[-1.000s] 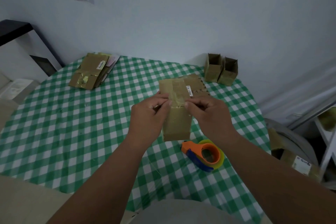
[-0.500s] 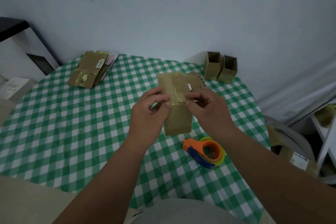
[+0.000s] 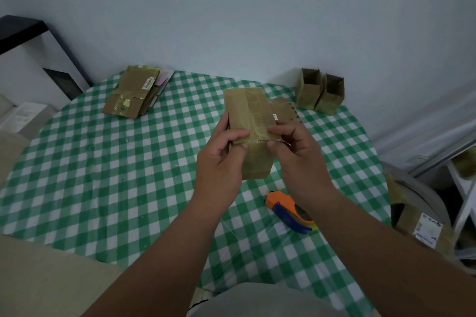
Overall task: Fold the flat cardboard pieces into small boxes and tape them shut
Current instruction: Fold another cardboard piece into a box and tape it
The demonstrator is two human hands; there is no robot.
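Observation:
I hold a flat brown cardboard piece [image 3: 248,116] upright above the middle of the green checked table [image 3: 103,175]. My left hand [image 3: 220,162] grips its left edge, thumb lying across a glossy tape strip on the front. My right hand [image 3: 296,152] pinches the right edge at the same strip. An orange and blue tape dispenser [image 3: 288,210] lies on the table below my right wrist. A stack of flat cardboard pieces [image 3: 135,91] sits at the far left. Two folded open boxes [image 3: 320,91] stand at the far right by the wall.
Another flat cardboard piece [image 3: 283,108] lies on the table behind the held one. A bin with cardboard and a labelled box [image 3: 422,226] stands off the table's right edge. A dark-topped white cabinet [image 3: 31,59] is at the left. The wall runs close behind the table.
Both hands have lifted the cardboard piece a little and turned it more upright. My fingers have shifted along the tape strip. The dispenser has not moved.

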